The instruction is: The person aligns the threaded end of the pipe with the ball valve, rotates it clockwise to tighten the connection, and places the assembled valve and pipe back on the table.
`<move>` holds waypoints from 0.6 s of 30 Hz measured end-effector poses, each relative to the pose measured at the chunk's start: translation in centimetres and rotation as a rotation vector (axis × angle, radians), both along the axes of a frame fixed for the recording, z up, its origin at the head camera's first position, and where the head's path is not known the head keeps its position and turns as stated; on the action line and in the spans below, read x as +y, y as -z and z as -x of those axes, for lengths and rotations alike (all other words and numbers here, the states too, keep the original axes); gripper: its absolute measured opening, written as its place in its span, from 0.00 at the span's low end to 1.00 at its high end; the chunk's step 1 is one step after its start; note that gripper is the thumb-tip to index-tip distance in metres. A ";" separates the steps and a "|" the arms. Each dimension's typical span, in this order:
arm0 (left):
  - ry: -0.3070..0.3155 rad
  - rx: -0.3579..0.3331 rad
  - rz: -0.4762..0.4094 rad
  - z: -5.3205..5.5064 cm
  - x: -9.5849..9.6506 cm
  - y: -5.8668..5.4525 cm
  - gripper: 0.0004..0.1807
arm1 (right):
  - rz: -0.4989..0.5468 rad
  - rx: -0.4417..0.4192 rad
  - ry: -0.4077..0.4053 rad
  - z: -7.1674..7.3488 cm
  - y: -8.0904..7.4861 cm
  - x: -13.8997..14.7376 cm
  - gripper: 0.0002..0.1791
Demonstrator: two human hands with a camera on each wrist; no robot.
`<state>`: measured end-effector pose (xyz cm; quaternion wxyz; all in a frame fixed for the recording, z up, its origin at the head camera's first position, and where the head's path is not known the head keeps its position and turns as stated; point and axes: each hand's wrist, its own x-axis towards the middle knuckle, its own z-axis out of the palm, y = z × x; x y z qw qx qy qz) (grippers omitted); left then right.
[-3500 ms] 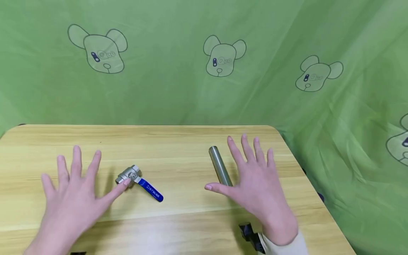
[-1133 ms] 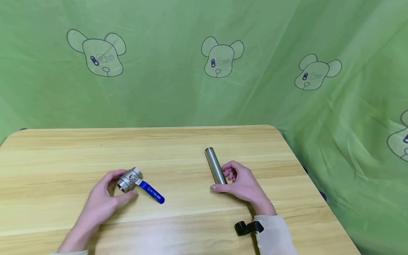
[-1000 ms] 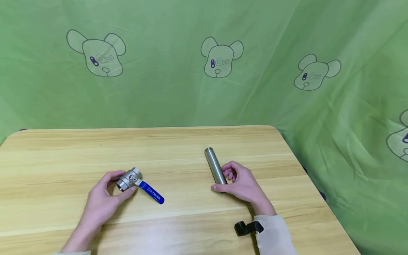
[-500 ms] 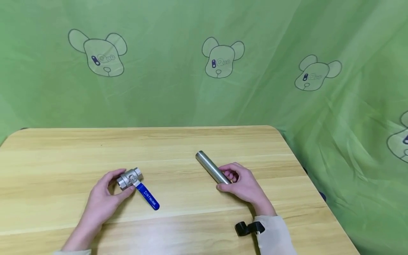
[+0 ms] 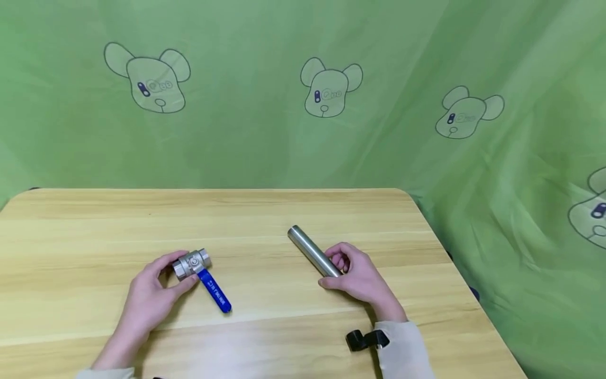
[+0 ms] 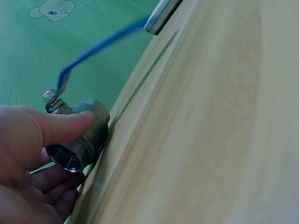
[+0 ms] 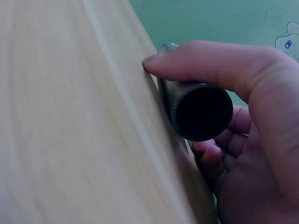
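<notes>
A steel ball valve point(image 5: 192, 263) with a blue lever handle point(image 5: 215, 291) is at the left of the table. My left hand point(image 5: 150, 293) grips its body between thumb and fingers; in the left wrist view the thumb lies across the valve body point(image 6: 96, 126) and its threaded opening faces the camera. To the right, a plain steel pipe point(image 5: 312, 250) slants with its far end toward the left. My right hand point(image 5: 357, 276) holds its near end, thumb on one side and curled fingers on the other. The right wrist view shows the pipe's dark round open end point(image 7: 203, 112), close to the tabletop.
Both things are on a light wood-grain table point(image 5: 246, 342) with rounded far corners. A green curtain point(image 5: 246, 137) printed with bear heads hangs behind and to the right. A black wrist mount point(image 5: 366, 340) sits at the right sleeve point(image 5: 404, 350).
Both hands came down from a spread, raised pose and took hold of the valve and the pipe. The pipe's far end swung left, and the valve turned so its lever points more toward me.
</notes>
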<state>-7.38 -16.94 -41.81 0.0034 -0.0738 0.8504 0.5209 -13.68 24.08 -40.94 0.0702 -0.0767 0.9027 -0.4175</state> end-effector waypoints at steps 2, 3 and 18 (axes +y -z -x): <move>0.002 -0.004 0.021 0.1 0.1 0.1 0.36 | 0.010 0.000 0.008 0.0 0.0 0.2 0.30; 0.002 -0.007 0.029 0.1 0.1 0.1 0.36 | 0.017 0.003 0.012 0.0 0.0 0.3 0.30; 0.013 -0.052 0.029 0.1 0.1 0.0 0.37 | 0.029 0.044 0.044 -0.2 0.4 0.6 0.24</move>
